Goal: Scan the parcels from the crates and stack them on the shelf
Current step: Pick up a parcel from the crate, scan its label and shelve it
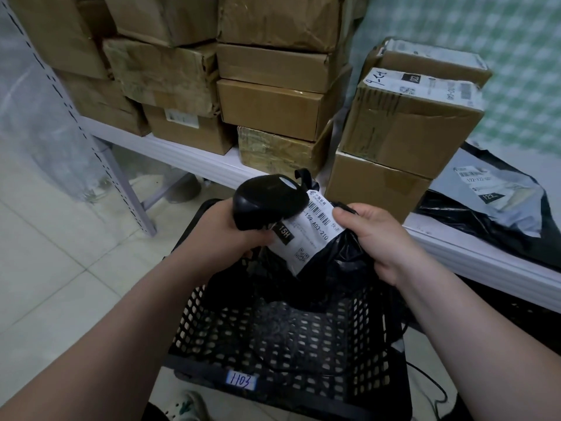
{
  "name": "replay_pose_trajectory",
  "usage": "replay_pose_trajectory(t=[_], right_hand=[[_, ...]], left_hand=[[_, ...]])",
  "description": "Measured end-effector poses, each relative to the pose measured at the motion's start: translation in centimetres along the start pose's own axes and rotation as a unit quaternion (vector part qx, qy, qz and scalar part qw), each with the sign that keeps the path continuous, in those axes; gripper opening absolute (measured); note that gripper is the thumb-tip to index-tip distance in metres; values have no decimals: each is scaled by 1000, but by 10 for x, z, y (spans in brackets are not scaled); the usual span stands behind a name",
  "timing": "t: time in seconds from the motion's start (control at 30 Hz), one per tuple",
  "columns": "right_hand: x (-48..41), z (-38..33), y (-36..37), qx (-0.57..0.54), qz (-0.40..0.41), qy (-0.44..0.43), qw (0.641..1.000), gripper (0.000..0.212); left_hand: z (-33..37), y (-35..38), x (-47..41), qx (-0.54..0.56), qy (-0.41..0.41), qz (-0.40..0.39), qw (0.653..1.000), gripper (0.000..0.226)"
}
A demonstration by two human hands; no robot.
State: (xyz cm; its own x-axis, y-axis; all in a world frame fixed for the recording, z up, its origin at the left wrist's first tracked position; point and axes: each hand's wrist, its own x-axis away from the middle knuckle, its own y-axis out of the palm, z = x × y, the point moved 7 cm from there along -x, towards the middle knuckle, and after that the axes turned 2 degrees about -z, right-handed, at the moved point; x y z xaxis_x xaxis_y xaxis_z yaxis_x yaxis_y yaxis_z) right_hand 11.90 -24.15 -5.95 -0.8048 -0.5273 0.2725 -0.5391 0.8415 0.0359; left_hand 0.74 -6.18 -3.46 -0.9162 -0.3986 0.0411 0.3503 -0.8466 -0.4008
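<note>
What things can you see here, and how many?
cardboard boxes: about a dozen, brown, stacked on the shelf
shelf: one, white, behind the crate
lying parcel: one, black bag, white label, shelf's right end
held parcel: one, black bag, white label, above the crate
scanner: one, black, at the held parcel's label
crate: one, black mesh, on the floor
shoe: one, white, bottom edge
left hand: one, grips the scanner
right hand: one, pinches the held parcel

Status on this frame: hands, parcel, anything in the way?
Left hand grips scanner at label. Right hand pinches black bag parcel above crate. No obstruction seen.
</note>
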Motion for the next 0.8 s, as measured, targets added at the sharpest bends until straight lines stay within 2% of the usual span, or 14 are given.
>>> replay_pose_trajectory(t=[0.17,0.47,0.8], right_hand=[[-1,-3,-5,4,15,-2,1000,16],[1,-1,-6,29,10,10,999,18],[-3,0,-10,39,13,13,999,16]], left_hand=[[1,8,5,-55,7,-65,996,17],[-1,5,1,-65,11,-53,996,10],[7,1,4,-78,24,-61,995,36]])
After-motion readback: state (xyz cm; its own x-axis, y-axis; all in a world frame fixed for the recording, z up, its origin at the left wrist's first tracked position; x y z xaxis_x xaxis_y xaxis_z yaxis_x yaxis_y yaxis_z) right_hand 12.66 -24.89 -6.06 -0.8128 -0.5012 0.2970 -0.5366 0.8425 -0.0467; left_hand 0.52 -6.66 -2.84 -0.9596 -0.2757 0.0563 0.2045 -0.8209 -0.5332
